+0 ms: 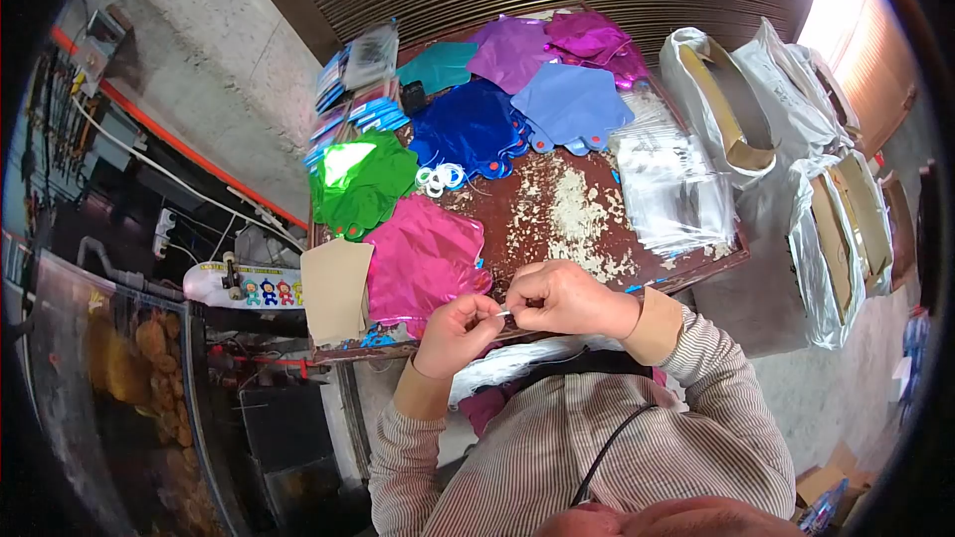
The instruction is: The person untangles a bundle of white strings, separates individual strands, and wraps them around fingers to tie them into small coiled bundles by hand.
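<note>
Both hands meet just over the table's front edge, fingertips pinched together around a small white strip [504, 313]. My left hand [456, 334] is closed on its left end, and my right hand [569, 300] is closed on its right end with the fingers curled. The strip is too small to make out exactly. Right beside my left hand lies a stack of pink foil sheets [423, 257], which look like flat foil balloons. White ring-shaped rolls [439, 179] sit behind that stack.
Green [363, 184], dark blue [463, 127] and light blue [572, 104] foil stacks cover the worn table [517, 239]. Clear plastic bags [671, 184] lie at its right. White sacks holding cardboard [831, 239] stand beyond. A skateboard [254, 285] is at the left.
</note>
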Demonstrator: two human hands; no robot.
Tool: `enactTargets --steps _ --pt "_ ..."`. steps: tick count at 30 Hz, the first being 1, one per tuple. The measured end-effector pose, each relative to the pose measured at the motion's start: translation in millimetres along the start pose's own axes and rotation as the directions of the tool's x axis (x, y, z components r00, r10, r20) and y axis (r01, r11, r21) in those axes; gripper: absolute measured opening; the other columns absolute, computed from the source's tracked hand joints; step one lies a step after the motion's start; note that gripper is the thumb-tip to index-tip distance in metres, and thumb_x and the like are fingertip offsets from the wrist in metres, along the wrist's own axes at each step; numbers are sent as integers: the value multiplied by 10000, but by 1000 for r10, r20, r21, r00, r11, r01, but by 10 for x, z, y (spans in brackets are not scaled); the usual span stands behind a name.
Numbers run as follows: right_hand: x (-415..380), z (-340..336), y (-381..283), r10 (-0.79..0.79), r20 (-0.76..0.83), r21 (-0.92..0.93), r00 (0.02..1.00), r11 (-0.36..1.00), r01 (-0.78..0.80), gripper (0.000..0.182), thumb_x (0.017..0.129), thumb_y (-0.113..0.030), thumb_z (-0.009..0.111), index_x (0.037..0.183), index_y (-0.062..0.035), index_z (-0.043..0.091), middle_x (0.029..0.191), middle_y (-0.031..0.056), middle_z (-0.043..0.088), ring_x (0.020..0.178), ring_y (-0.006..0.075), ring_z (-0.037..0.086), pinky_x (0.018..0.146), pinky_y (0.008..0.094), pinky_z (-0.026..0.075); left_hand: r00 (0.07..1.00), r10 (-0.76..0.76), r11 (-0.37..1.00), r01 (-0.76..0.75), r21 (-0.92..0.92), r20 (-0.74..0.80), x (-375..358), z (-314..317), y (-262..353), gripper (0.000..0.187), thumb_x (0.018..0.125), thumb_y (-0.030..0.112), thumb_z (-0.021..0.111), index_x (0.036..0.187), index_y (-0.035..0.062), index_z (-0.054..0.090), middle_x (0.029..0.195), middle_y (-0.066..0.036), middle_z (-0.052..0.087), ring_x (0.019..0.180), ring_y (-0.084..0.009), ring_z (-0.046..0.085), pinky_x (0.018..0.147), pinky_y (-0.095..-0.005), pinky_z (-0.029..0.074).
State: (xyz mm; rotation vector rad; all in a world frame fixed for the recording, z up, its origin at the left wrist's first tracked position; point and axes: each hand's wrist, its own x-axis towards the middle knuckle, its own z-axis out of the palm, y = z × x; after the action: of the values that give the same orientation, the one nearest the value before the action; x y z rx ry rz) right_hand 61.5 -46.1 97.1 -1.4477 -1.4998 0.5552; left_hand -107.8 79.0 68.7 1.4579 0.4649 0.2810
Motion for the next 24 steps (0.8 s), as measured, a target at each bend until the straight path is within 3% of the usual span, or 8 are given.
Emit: enactTargets --steps 9,13,19,24 --pt "26 -6 -7 -32 4 -14 999 999 32 32 666 1 630 687 -19 616 646 23 578 525 150 465 492 262 372 998 -43 998 41 36 44 15 -20 -102 48 823 10 633 855 45 639 655 44 541 562 -38 436 502 -160 334" --pt "66 -25 39 -41 -60 -6 997 999 40 26 683 -41 626 661 -45 614 640 32 576 539 192 500 516 300 407 995 -61 996 55 74 80 10 -41 -144 39 819 14 643 836 49 639 646 46 539 559 -34 430 503 -158 327" --pt "61 -33 18 23 -50 11 998 1000 -22 34 691 -43 622 658 -39 610 635 35 573 545 188 498 521 297 412 996 -63 998 62 31 61 16 -50 -78 38 817 16 643 826 53 639 645 46 539 550 -34 422 499 -159 320" --pt "31 -48 17 89 109 20 990 996 -92 33 693 -53 630 667 -36 617 647 35 584 544 181 497 518 290 414 997 -53 998 52 16 49 38 -45 -80 39 817 15 640 827 53 638 638 48 537 545 -33 418 495 -159 318"
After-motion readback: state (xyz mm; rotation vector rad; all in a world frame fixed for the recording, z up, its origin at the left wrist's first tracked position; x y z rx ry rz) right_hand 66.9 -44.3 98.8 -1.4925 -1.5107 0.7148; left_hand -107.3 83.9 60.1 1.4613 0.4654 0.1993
